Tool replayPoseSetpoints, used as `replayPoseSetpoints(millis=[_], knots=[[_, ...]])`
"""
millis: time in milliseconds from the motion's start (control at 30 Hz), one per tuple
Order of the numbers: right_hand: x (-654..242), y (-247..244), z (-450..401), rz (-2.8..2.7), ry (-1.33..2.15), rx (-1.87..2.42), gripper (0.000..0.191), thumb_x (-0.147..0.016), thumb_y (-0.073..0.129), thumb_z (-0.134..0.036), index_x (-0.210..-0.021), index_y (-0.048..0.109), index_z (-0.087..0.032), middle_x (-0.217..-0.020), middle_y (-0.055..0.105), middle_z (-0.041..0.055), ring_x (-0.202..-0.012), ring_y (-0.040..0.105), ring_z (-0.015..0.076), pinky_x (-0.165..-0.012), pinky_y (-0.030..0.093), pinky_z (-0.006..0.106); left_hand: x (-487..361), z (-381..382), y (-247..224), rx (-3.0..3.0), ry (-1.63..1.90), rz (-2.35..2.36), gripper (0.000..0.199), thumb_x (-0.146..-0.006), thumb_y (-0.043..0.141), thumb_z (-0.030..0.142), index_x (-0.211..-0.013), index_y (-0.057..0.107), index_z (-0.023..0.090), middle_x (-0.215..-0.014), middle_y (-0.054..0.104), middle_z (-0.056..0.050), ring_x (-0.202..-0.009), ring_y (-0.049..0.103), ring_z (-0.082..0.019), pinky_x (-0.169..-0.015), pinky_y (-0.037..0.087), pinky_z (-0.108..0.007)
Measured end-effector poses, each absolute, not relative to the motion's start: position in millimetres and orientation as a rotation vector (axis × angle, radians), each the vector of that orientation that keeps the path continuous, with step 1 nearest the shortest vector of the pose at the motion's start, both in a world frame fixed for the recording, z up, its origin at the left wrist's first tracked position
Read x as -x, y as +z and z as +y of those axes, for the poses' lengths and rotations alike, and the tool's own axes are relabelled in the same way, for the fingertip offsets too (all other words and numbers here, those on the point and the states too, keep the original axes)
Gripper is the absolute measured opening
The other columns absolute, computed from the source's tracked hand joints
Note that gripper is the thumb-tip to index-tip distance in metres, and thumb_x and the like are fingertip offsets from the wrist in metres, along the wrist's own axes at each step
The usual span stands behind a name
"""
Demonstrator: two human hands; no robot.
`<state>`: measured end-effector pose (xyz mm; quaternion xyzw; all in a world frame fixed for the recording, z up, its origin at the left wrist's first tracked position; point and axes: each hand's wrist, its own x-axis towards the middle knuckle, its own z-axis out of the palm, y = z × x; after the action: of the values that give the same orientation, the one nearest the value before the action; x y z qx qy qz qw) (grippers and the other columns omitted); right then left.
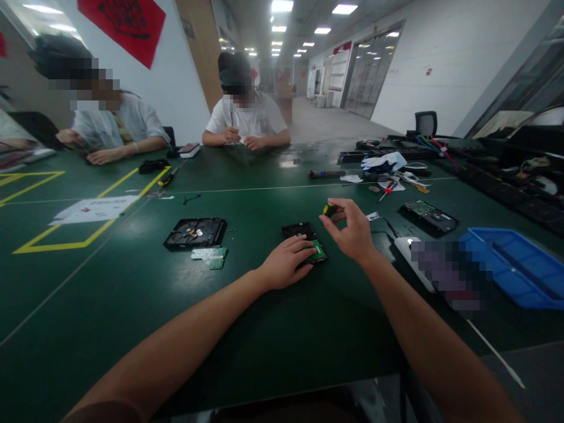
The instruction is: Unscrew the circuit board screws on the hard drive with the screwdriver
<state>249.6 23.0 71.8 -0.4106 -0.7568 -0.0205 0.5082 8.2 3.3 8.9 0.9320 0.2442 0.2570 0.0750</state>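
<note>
A hard drive [299, 230] lies on the green table in front of me, part of its green circuit board [318, 251] showing under my fingers. My left hand [288, 261] grips the drive from above, fingers across the board and thumb by the near edge. At the drive's right side, my right hand [350, 229] pinches the yellow-and-black handle of a screwdriver [328, 209]. I cannot make out where its tip rests. To the left sit another opened drive [196, 232] and a loose circuit board [210, 257], with several tiny screws [232, 230] beside them.
On the right are a third drive [429, 217], a white device [416, 264] with a cable, and a blue tray [520, 267]. Farther back lie gloves [383, 162], a red-handled screwdriver [390, 188] and loose parts. Two people [247, 117] work across the table. A paper sheet [94, 210] lies left.
</note>
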Motion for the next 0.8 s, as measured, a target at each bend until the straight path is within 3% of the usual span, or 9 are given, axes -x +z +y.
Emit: replayPoseSetpoints(millis=[200, 400, 600, 800], knots=[[-247, 72, 17, -1.811, -0.061, 0.988, 0.039, -0.100, 0.071, -0.033, -0.137, 0.060, -0.029, -0.120, 0.069, 0.0090, -0.091, 0.072, 0.0231, -0.077, 0.067, 0.043, -8, 3, 8, -2.801, 0.757, 0.743, 0.044, -0.104, 0.063, 0.036, -0.145, 0.062, 0.021, -0.149, 0.064, -0.013, -0.153, 0.049, -0.034, -0.128, 0.043, -0.059], [-245, 70, 13, -1.810, -0.067, 0.939, 0.041, -0.102, 0.064, -0.025, -0.143, 0.058, -0.028, -0.133, 0.068, 0.0122, -0.108, 0.071, 0.0272, -0.077, 0.069, 0.043, -8, 3, 7, -2.802, 0.771, 0.750, 0.043, -0.105, 0.062, 0.036, -0.144, 0.062, 0.020, -0.148, 0.065, -0.013, -0.153, 0.050, -0.034, -0.128, 0.043, -0.058], [-249, 62, 15, -1.789, -0.093, 0.985, 0.045, -0.101, 0.070, -0.031, -0.144, 0.056, -0.030, -0.126, 0.070, 0.0101, -0.096, 0.073, 0.0257, -0.080, 0.069, 0.047, -8, 2, 9, -2.805, 0.769, 0.752, 0.043, -0.104, 0.062, 0.036, -0.145, 0.062, 0.020, -0.149, 0.065, -0.013, -0.153, 0.050, -0.035, -0.128, 0.043, -0.059], [-249, 63, 13, -1.753, -0.098, 0.982, 0.043, -0.099, 0.075, -0.035, -0.138, 0.058, -0.030, -0.121, 0.066, 0.0096, -0.095, 0.071, 0.0244, -0.077, 0.068, 0.043, -8, 2, 9, -2.805, 0.770, 0.742, 0.042, -0.105, 0.062, 0.036, -0.144, 0.062, 0.021, -0.148, 0.065, -0.013, -0.153, 0.050, -0.035, -0.128, 0.043, -0.059]])
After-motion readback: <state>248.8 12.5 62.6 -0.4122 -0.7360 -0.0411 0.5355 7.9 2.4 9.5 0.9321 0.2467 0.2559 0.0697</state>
